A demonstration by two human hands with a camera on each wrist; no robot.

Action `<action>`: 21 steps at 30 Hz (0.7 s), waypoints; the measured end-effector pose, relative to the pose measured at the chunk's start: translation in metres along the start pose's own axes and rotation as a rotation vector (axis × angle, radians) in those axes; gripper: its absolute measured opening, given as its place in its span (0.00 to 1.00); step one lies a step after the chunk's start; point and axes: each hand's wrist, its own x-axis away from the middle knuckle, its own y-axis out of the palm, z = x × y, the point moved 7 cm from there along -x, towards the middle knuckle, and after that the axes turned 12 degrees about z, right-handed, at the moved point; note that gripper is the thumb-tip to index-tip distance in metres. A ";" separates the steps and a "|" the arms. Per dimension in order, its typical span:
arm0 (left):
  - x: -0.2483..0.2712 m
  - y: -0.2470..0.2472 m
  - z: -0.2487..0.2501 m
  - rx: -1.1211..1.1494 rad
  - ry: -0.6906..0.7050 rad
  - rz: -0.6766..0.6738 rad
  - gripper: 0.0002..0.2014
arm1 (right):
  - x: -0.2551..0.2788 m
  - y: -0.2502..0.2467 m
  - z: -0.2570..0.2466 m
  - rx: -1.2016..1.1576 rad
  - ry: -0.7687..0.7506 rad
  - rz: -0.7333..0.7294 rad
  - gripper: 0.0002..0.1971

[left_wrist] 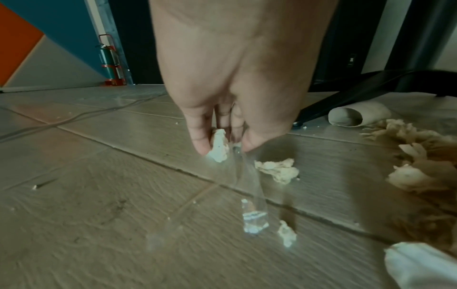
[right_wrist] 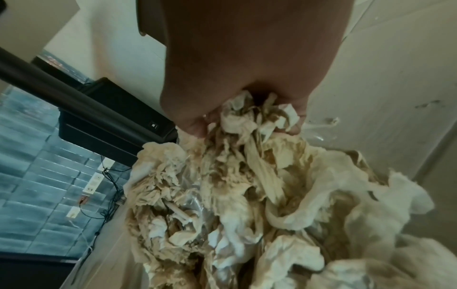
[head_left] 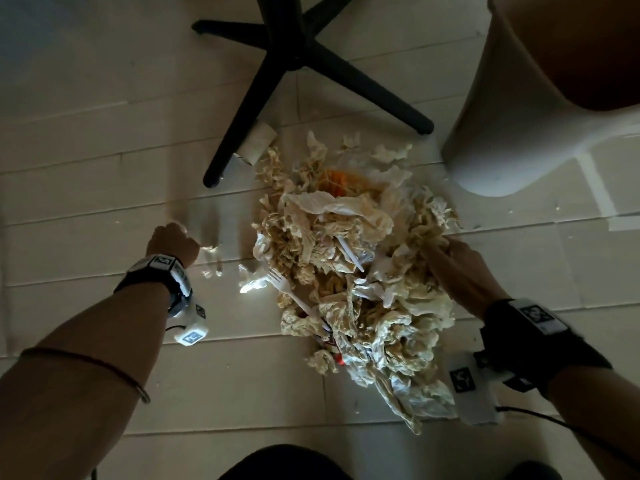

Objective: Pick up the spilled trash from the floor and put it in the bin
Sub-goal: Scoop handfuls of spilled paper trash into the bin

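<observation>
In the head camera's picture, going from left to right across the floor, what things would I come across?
Left hand pinching a paper scrap → cardboard tube → white plastic fork → pile of crumpled paper trash → right hand gripping into the pile → bin.

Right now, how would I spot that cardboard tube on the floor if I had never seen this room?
Start at the black chair base and follow its leg toward the paper trash pile. The cardboard tube lies on its side against that leg, at the pile's far left edge. It is the only smooth, round, hollow piece; everything beside it is crumpled tissue.
</observation>
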 end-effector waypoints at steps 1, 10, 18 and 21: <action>-0.001 -0.003 0.001 0.025 0.007 0.038 0.20 | 0.002 0.000 -0.002 -0.009 -0.002 -0.006 0.25; -0.001 0.006 -0.002 -0.034 -0.018 -0.025 0.30 | -0.008 0.002 0.020 -0.024 0.044 0.162 0.05; 0.078 -0.008 0.056 0.231 0.130 -0.084 0.24 | -0.008 -0.006 0.018 -0.222 0.041 0.174 0.27; 0.106 -0.037 0.092 0.433 0.173 -0.088 0.15 | -0.006 -0.014 0.011 -0.256 0.099 0.217 0.17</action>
